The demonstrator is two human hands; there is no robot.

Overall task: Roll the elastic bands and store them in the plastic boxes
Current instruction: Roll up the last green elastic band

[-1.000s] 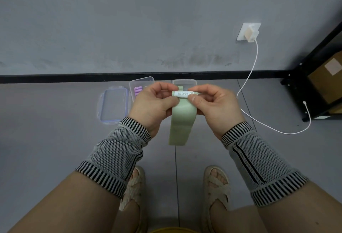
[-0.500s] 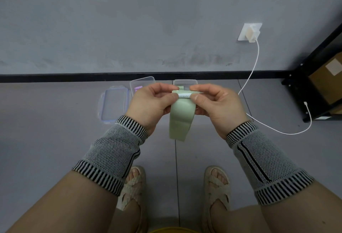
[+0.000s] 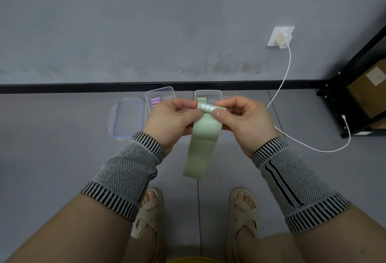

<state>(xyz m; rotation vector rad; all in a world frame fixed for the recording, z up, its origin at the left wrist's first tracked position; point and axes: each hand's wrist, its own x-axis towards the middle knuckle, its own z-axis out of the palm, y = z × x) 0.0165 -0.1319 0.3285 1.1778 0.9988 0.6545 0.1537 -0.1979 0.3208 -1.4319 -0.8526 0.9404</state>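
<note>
The left hand (image 3: 170,121) and right hand (image 3: 246,122) meet in front of the person, above the grey floor (image 3: 52,158), each pinching one end of the rolled top of a pale green elastic band (image 3: 201,144). Thumbs and curled fingers close on the small roll, whose axis runs left to right between the hands; white heart marks show on it. The unrolled length hangs down from the roll towards the person's feet, its long axis near vertical and leaning slightly to the left at the bottom.

On the floor beyond the hands, near the black skirting, stand two clear plastic boxes: the left box (image 3: 160,93) holds a purple rolled band (image 3: 155,101), the right box (image 3: 208,94) is partly hidden behind the green band. A clear lid with blue clips (image 3: 127,118) lies flat just left of the left box. A white cable (image 3: 286,70) runs from a wall charger (image 3: 282,38) down across the floor.
</note>
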